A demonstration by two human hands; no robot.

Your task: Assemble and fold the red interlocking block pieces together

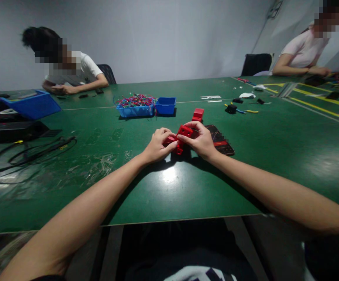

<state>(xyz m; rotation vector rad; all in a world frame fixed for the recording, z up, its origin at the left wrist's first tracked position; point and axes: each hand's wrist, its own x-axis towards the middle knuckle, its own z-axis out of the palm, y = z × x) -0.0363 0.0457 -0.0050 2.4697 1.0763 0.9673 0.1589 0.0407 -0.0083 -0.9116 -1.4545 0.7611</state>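
My left hand (160, 146) and my right hand (201, 141) meet over the table, both closed on a red plastic part (183, 134). Two dark holes show on its upper face. The right thumb and fingers pinch this face from the right. At the left, my left thumb and fingertips grip a lower red portion; whether it is a separate piece I cannot tell. Just beyond my right fingers stands another red plastic piece (198, 114). A dark flat item with a red band (223, 143) lies beside and partly behind my right hand.
Beyond my hands, a blue bin (135, 111) heaped with coloured wires adjoins a smaller blue bin (165, 105). Black cables (37, 154) lie at left near a tilted blue bin (31, 105). Pliers (241, 111) lie at right on the green table (146, 195). Two people sit across.
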